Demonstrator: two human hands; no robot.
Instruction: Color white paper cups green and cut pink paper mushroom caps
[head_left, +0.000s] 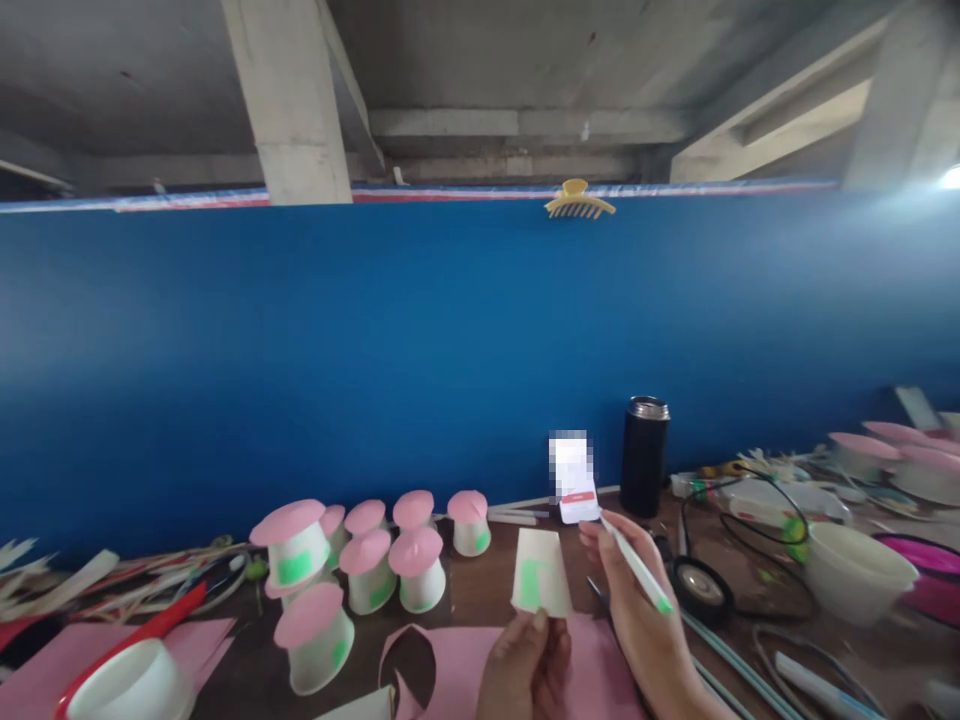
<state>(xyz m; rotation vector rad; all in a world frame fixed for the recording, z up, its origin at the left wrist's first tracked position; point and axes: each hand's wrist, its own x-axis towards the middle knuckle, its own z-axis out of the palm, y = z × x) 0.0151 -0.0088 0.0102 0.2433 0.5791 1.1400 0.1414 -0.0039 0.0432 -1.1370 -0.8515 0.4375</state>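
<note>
Clearly, the left hand [525,660] is the nearer one to the white paper piece [553,578]: thumb and fingers pinch its lower edge, and its long axis runs up and away from them. From the right hand [631,605], the piece lies to the left, near but apart. That hand pinches a slim white pen [634,562], slanting from beyond the fingertips at upper left down to a green end nearer the wrist.
</note>
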